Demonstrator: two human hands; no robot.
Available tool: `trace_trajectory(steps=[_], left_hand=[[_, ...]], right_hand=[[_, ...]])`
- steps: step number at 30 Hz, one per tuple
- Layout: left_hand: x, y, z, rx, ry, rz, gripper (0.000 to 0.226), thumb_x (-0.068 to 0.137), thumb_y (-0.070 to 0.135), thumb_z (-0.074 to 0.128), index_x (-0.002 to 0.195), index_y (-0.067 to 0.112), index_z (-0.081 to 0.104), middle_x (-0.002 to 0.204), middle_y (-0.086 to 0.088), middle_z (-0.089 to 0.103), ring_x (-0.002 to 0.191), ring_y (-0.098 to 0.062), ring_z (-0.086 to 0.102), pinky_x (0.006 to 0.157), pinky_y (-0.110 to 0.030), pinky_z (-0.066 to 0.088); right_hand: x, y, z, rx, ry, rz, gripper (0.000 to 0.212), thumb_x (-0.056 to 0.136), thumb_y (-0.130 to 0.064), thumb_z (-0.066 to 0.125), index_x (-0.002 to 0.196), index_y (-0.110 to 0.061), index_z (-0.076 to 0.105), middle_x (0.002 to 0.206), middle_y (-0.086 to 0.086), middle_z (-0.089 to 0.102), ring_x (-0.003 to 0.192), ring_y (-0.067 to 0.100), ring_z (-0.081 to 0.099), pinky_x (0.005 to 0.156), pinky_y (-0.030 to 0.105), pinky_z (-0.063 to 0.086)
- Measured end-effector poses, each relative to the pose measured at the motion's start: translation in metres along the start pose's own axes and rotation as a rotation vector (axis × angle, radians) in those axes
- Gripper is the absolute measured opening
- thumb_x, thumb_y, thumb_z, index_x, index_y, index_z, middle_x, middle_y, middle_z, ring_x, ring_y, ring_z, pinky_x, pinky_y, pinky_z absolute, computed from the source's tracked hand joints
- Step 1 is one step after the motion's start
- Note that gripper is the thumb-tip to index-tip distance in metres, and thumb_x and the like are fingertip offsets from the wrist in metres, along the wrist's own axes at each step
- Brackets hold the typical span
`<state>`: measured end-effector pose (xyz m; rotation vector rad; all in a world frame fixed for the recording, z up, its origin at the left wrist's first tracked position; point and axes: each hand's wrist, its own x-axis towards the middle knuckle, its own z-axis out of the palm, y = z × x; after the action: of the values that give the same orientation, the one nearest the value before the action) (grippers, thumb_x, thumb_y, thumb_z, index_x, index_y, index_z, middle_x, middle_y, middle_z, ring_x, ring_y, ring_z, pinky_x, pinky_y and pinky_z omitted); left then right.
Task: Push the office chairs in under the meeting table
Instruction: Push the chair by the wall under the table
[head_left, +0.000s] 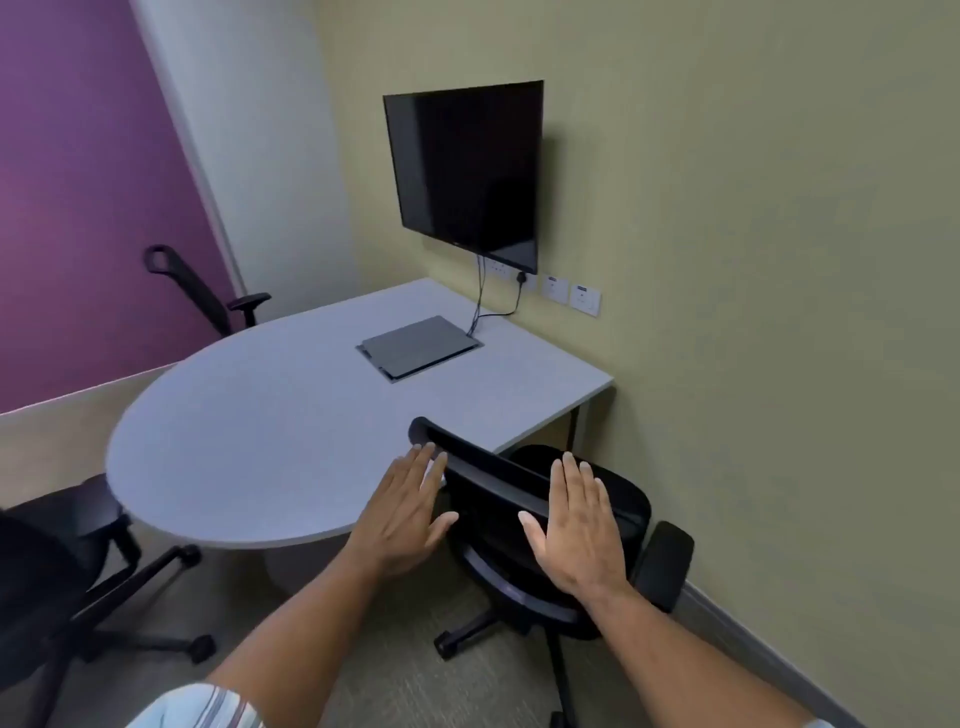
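We're holding both hands flat, fingers spread, gripping nothing: left hand and right hand hovering at the back of the near chair, which is sitting at the table's near right edge, seat partly under.

Both forearms are bare; a short sleeve of pale blue cloth with thin stripes shows at lower left.

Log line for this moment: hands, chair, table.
left hand open flat | right hand open flat | both at near chair backrest, contact unclear | seat by table edge | two more chairs out
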<state>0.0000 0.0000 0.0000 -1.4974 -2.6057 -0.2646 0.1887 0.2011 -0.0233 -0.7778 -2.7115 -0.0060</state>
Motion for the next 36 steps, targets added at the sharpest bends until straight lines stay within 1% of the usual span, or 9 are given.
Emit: trace_trajectory(steps=[4, 9, 12, 17, 19, 21, 25, 29, 36], left_hand=[[0.037, 0.011, 0.002, 0.022, -0.098, 0.045, 0.092, 0.110, 0.059, 0.048, 0.176, 0.017, -0.002, 0.184, -0.009, -0.006, 0.171, -0.025, -0.007, 0.132, -0.035, -0.014], [0.080, 0.004, 0.005, 0.073, -0.316, 0.076, 0.108, 0.103, 0.067, 0.055, 0.175, 0.015, -0.007, 0.184, -0.013, -0.010, 0.170, -0.027, -0.010, 0.135, -0.043, -0.010], [0.096, 0.001, 0.004, 0.058, -0.392, 0.090, 0.113, 0.101, 0.084, 0.043, 0.175, 0.014, -0.004, 0.184, -0.012, -0.008, 0.170, -0.028, -0.010, 0.135, -0.046, -0.011], [0.110, -0.007, 0.002, 0.066, -0.413, 0.160, 0.120, 0.089, 0.101, 0.024, 0.176, 0.018, 0.013, 0.183, -0.010, 0.014, 0.170, -0.031, 0.004, 0.137, -0.050, -0.002], [0.113, -0.009, 0.000, 0.039, -0.389, 0.192, 0.119, 0.085, 0.105, 0.020, 0.168, 0.020, 0.034, 0.170, -0.008, 0.041, 0.158, -0.032, 0.031, 0.134, -0.050, 0.017], [0.118, -0.010, -0.003, 0.027, -0.376, 0.205, 0.113, 0.082, 0.107, 0.021, 0.152, 0.023, 0.048, 0.145, -0.005, 0.058, 0.128, -0.025, 0.049, 0.117, -0.045, 0.037], [0.124, -0.004, -0.004, 0.019, -0.330, 0.188, 0.115, 0.074, 0.112, 0.011, 0.134, 0.025, 0.056, 0.120, 0.001, 0.066, 0.100, -0.018, 0.055, 0.087, -0.037, 0.043], [0.118, -0.004, 0.008, 0.089, -0.271, 0.202, 0.118, 0.077, 0.109, 0.001, 0.131, 0.023, 0.062, 0.115, 0.001, 0.063, 0.100, -0.019, 0.056, 0.092, -0.038, 0.045], [0.106, 0.004, 0.014, 0.081, -0.221, 0.194, 0.114, 0.084, 0.104, 0.002, 0.131, 0.021, 0.064, 0.111, -0.001, 0.063, 0.096, -0.019, 0.052, 0.093, -0.038, 0.044]], right_hand=[[0.001, 0.017, -0.003, -0.022, -0.072, 0.042, 0.104, 0.098, -0.080, 0.021, 0.168, -0.003, 0.020, 0.174, 0.021, 0.030, 0.161, 0.037, 0.030, 0.133, 0.051, 0.025], [0.006, 0.027, -0.004, -0.015, -0.036, 0.017, 0.101, 0.097, -0.085, 0.023, 0.155, -0.007, 0.049, 0.142, 0.008, 0.068, 0.131, 0.027, 0.064, 0.120, 0.045, 0.047], [0.004, 0.038, 0.001, 0.000, 0.028, 0.017, 0.102, 0.098, -0.087, 0.012, 0.144, -0.009, 0.061, 0.124, 0.004, 0.075, 0.118, 0.025, 0.070, 0.114, 0.045, 0.052], [0.004, 0.057, 0.004, 0.006, 0.085, -0.016, 0.081, 0.103, -0.081, 0.026, 0.115, -0.015, 0.072, 0.098, -0.004, 0.075, 0.093, 0.020, 0.072, 0.102, 0.043, 0.059], [0.004, 0.066, 0.005, 0.014, 0.114, -0.023, 0.077, 0.103, -0.079, 0.029, 0.112, -0.016, 0.073, 0.095, -0.005, 0.076, 0.089, 0.019, 0.073, 0.101, 0.044, 0.059], [0.005, 0.073, 0.006, 0.031, 0.154, -0.018, 0.076, 0.103, -0.078, 0.031, 0.110, -0.016, 0.074, 0.094, -0.004, 0.076, 0.088, 0.020, 0.073, 0.098, 0.043, 0.060], [0.007, 0.083, 0.005, 0.032, 0.199, -0.017, 0.076, 0.104, -0.076, 0.030, 0.110, -0.015, 0.076, 0.094, -0.003, 0.078, 0.087, 0.021, 0.075, 0.080, 0.039, 0.063], [0.010, 0.087, 0.005, 0.044, 0.222, -0.033, 0.067, 0.103, -0.070, 0.041, 0.112, -0.014, 0.077, 0.098, -0.001, 0.079, 0.090, 0.023, 0.076, 0.080, 0.039, 0.063], [0.021, 0.108, 0.005, 0.080, 0.208, -0.062, 0.074, 0.104, -0.074, 0.033, 0.115, -0.015, 0.077, 0.100, -0.002, 0.079, 0.092, 0.024, 0.075, 0.082, 0.043, 0.064]])
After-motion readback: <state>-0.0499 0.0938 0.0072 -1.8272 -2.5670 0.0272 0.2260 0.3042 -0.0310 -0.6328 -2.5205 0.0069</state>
